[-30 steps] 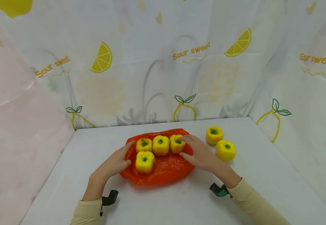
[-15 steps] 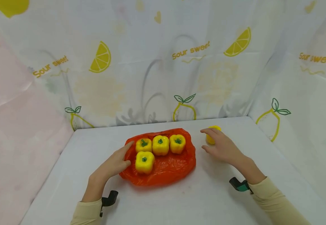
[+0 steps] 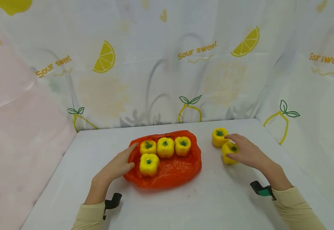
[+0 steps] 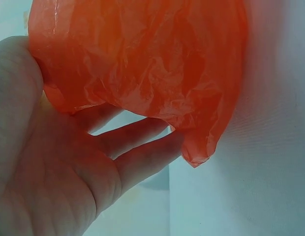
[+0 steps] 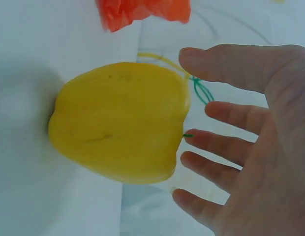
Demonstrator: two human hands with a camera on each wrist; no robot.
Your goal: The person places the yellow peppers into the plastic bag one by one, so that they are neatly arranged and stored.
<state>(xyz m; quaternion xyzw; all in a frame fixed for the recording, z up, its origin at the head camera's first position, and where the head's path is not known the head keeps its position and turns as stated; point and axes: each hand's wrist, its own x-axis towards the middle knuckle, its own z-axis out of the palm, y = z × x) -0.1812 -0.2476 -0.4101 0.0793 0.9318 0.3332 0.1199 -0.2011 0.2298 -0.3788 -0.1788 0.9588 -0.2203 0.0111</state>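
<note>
On the right side of the white table (image 3: pixel 210 198) we see a smooth yellow pepper (image 5: pixel 120 123) with a green stem (image 5: pixel 188 135), upright. Around its top, the right hand (image 3: pixel 249 154) has its fingers apart; whether they touch it, we cannot tell. At left, the left hand (image 3: pixel 116 165), its fingers also apart, touches the red bag (image 3: pixel 175 171).

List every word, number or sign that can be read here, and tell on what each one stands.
"Sour sweet": cloth, left.
"Sour sweet": cloth, middle.
"Sour sweet": cloth, right, running to the head picture's edge.
On the bag and peppers, I can read no text.
</note>
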